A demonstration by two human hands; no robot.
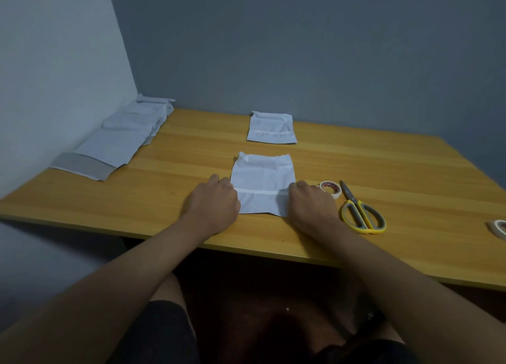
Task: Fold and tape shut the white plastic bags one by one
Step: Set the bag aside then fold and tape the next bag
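Both hands (pixel 212 199) (pixel 310 203), fingers curled, on taped white bag (pixel 262 179) (tape roll (pixel 330 189) lettering unreadable).

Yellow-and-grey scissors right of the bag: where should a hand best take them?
Probably by the looped yellow-and-grey handles of the scissors, coming from the near table edge. They lie flat and closed, loops towards the person, blades pointing away beside the white tape roll.

Obstacles: tape roll (pixel 330 189) and scissors (pixel 361 212) right of centre; bag stack (pixel 117 139) upper left.
Open table (pixel 178 155): between them.
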